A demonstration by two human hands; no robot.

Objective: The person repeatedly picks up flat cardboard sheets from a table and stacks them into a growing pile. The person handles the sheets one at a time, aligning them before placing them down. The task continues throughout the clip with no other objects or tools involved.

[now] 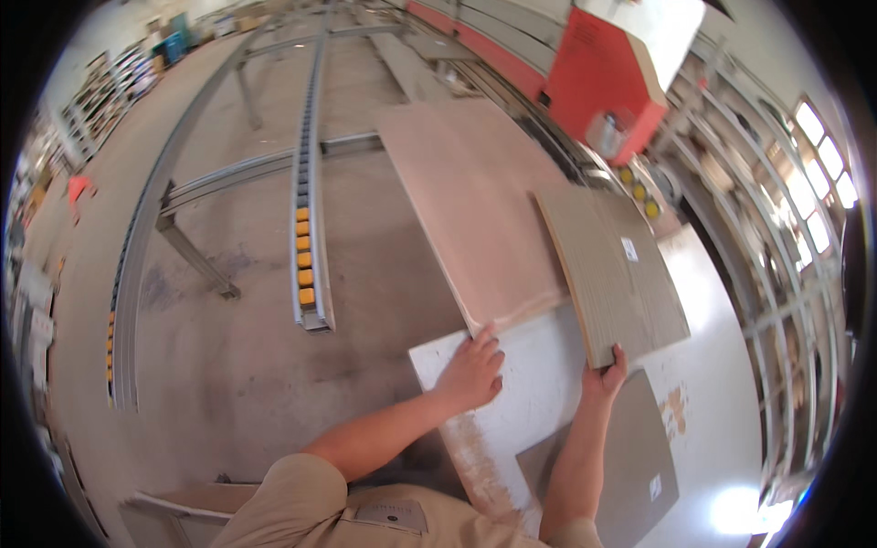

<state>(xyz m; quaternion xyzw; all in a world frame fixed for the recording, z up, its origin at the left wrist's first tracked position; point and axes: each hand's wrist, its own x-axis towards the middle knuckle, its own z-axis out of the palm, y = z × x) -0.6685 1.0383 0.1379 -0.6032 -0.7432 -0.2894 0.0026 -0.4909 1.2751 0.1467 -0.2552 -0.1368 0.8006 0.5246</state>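
Observation:
A large pinkish-brown board (475, 183) lies lengthwise ahead of me, its near edge over a white worktop (534, 365). My left hand (470, 370) is at that board's near left corner, fingers curled against the edge; the thumb is hard to make out. On the right, a smaller wood-grain panel (617, 274) with a white label overlaps the board's right side. My right hand (605, 373) grips its near left corner, thumb on top and the other fingers hidden underneath. Another grey-brown panel (630, 457) with a label lies on the worktop, partly behind my right forearm.
A roller rail (315, 183) with yellow rollers and a metal frame (183, 192) stand to the left. Beyond the panel is a red and white machine (603, 87). Metal racking (767, 210) lines the right side. More boards (196, 502) stand at the lower left.

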